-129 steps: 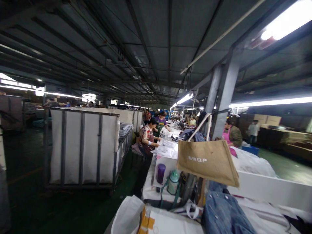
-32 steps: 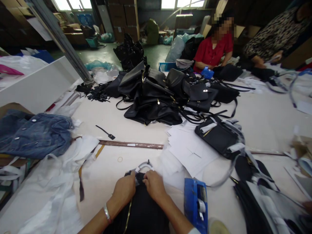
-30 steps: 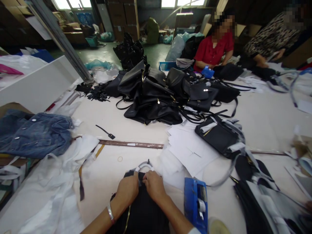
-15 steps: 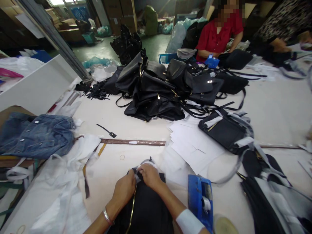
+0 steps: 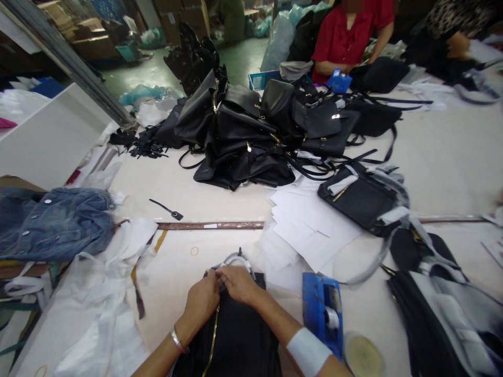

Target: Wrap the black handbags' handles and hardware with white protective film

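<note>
Nearest, a black bag with a gold zip [image 5: 239, 340] lies on the pale worktable [image 5: 157, 293], its curved handle [image 5: 237, 256] already covered in pale wrapping. At its top edge the left hand [image 5: 201, 301] and right hand [image 5: 240, 285] meet, fingertips pinching the bag; the exact part is hidden, so whether this spot is finished cannot be told. Right of it sits a blue tape dispenser [image 5: 322, 314]. Farther right, a flat black bag with white-wrapped fittings [image 5: 357, 201] looks partly done; the far heap of smooth black bags [image 5: 245, 123] appears mostly unwrapped.
</note>
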A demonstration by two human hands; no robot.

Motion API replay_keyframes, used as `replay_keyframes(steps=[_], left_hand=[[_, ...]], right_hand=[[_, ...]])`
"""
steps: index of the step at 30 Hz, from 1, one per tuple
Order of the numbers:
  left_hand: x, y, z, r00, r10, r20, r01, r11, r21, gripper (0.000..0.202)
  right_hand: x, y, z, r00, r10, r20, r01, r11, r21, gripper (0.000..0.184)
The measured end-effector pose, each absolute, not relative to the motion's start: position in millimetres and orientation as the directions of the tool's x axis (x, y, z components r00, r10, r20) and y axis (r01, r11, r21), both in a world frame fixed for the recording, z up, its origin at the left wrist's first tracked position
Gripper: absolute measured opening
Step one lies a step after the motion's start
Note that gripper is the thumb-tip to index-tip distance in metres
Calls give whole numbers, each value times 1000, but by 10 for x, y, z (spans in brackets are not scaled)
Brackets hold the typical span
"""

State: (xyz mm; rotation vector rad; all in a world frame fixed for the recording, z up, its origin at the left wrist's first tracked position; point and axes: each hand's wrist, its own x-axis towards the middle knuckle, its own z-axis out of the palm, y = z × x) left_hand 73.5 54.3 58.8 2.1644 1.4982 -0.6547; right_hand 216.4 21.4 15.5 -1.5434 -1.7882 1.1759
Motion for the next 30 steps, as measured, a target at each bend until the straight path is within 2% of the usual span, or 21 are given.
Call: replay_keyframes(steps=[3, 6, 8, 11, 17, 22, 30], left_hand=[[744, 551, 573, 308, 752, -583, 940, -336, 63, 21], [740, 559, 573, 328, 750, -574, 932, -355, 68, 20], [740, 558, 581, 330, 751, -572, 931, -359, 67, 20], [753, 552, 603, 324, 757, -567, 931, -362, 50, 21], [865, 524, 626, 331, 748, -575, 919, -395, 15, 24], [991, 500, 585, 364, 724, -586, 893, -449, 0, 27], [992, 511, 483, 415, 708, -571, 866, -500, 10, 30]], right_hand=[[2300, 204, 151, -139, 979, -147, 523, -53, -851, 35], [2432, 147, 211, 85, 981, -172, 644, -185, -742, 28], [2447, 88, 255, 108, 974, -198, 709, -215, -671, 22], [2362, 5, 277, 55, 975, -216, 737, -186, -650, 18], [2243, -75, 188, 130, 968, -213, 643, -246, -725, 13], [2303, -135, 91, 192, 954, -232, 518, -299, -801, 18], [2286, -221, 34, 175, 973, -147, 447, -212, -869, 26]])
